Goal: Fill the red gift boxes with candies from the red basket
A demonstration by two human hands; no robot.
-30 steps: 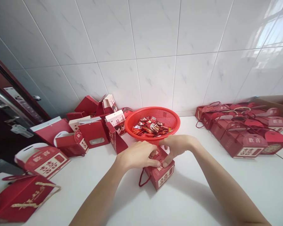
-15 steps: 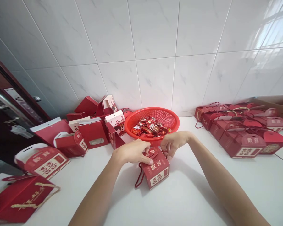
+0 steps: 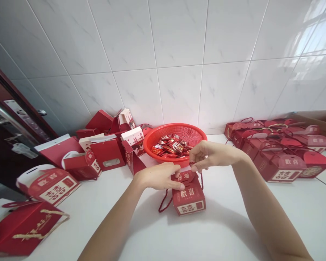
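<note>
A small red gift box (image 3: 190, 197) with a closed top stands on the white table in front of me. My left hand (image 3: 163, 175) grips its top from the left, thumb on the near slope and fingers over the far side. From the box's right side a dark red cord (image 3: 201, 181) rises to my right hand (image 3: 206, 156), which pinches it just above and behind the lid. Another loop of cord hangs at the box's left side. Behind the hands is a red plastic basket (image 3: 176, 128) holding wrapped candies (image 3: 174, 145).
Several open red boxes (image 3: 107, 154) crowd the left side. Closed boxes with cord handles (image 3: 277, 163) stand grouped at the right, beside a cardboard carton (image 3: 317, 117). A tiled wall (image 3: 179, 90) rises behind the table; a dark door (image 3: 5, 137) is at far left.
The box has shifted slightly right and turned to face me more squarely. My right hand has lifted up and right, drawing the cord upward. My left hand moved right with the box.
</note>
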